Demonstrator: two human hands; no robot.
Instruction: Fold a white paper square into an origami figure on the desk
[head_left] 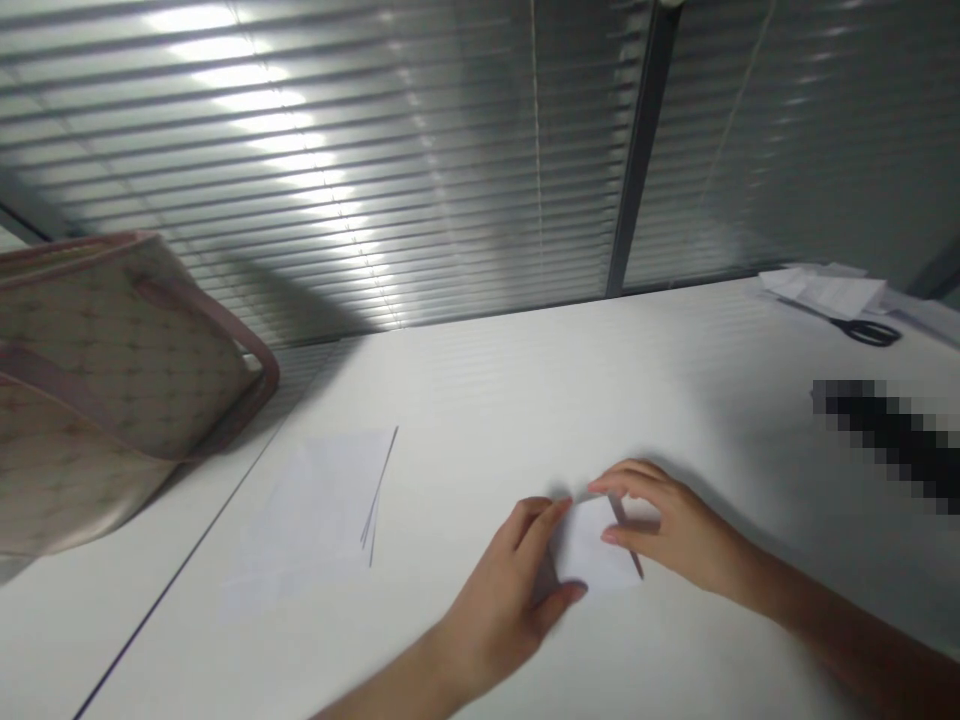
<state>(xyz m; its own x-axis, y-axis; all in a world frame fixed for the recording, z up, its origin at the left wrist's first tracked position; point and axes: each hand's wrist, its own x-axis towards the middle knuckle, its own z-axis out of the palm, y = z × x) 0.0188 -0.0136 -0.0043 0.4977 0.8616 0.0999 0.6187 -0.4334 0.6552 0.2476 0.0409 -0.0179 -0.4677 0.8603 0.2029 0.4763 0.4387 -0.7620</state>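
Observation:
A small white folded paper (596,550) is between my two hands, low over the white table. My left hand (514,590) grips its left side, with the thumb at the lower edge and the fingers at the upper left corner. Curved around the right side is my right hand (667,525), its forefinger by the top edge and its thumb on the paper near the right edge. A dark strip of shadow runs along that right edge. The undersides of the fingers are hidden.
Several white sheets (315,510) lie to the left. A patterned bag with pink handles (112,380) stands at the far left. Black-handled scissors (866,330) rest by paper pieces (825,290) at the back right. A blurred-out dark object (896,435) lies at right. Blinds (450,150) line the back.

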